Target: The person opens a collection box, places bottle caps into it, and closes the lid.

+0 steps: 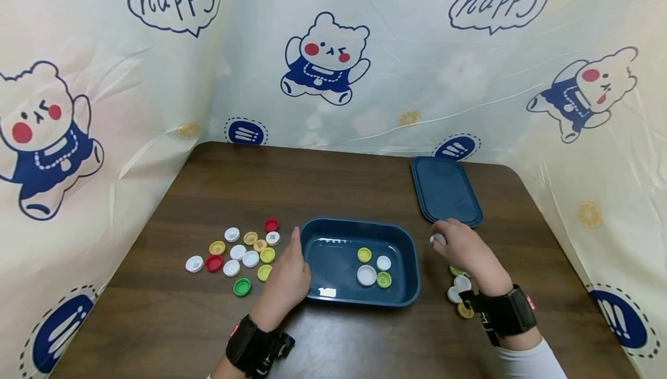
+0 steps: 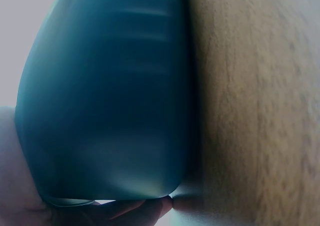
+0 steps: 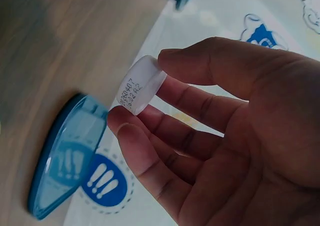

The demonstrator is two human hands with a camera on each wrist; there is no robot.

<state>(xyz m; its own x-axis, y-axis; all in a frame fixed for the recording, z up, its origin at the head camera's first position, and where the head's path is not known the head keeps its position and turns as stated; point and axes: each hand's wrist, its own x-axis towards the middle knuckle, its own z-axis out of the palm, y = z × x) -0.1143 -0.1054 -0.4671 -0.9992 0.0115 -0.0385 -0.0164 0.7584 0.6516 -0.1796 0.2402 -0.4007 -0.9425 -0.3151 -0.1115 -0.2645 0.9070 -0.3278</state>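
Observation:
My left hand (image 1: 288, 275) lies against the left end of the blue tray (image 1: 359, 305), its index finger straight along the outer wall. In the left wrist view, the tray's side wall (image 2: 110, 85) fills the middle, with fingers (image 2: 150, 211) showing past its end. To the right of the tray, my right hand (image 1: 464, 246) pinches a white bottle cap (image 3: 142, 83) between thumb and fingertips; small print shows on the cap's side. Inside the tray, toward its right half, lie a yellow cap (image 1: 364, 255), a green cap (image 1: 384, 279) and white caps (image 1: 366, 275).
Several white, yellow and red bottle caps (image 1: 231, 268) and a green one (image 1: 242, 287) lie left of the tray. Right of it, under my right wrist, are more white caps (image 1: 461, 283) and a yellow one (image 1: 465, 311). A blue lid (image 1: 446, 188) lies at the back right.

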